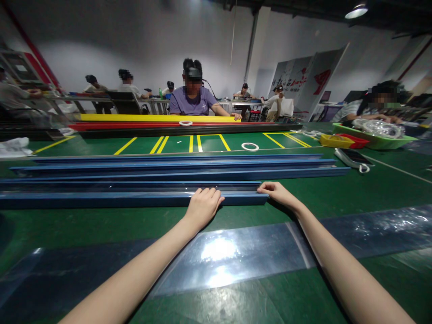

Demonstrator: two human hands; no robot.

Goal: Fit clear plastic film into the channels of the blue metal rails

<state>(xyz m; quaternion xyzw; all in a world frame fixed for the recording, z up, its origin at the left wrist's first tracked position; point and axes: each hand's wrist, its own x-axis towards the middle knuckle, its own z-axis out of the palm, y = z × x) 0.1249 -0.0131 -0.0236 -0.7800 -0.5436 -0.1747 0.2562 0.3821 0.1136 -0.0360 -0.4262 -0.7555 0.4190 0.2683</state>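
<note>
A long blue channel-shaped strip (135, 200) lies across the green table in front of me, with a clear film (168, 187) shining inside its trough. My left hand (204, 204) is closed over the near wall of this channel, fingers curled into it. At the channel's right end, my right hand (274, 192) is closed in a pinch; what sits between its fingertips is hidden. Just beyond lie more blue channels (189, 173), side by side. Nearer to me, a wide clear plastic sheet (249, 252) stretches under both forearms.
Across the table (337, 202), a person in a purple shirt (192, 101) touches a yellow strip (151, 118). Red and black strips lie before it. A white ring (250, 146), a phone-like device (353, 157), small trays (337, 141) and a green tray (388, 142) sit farther off.
</note>
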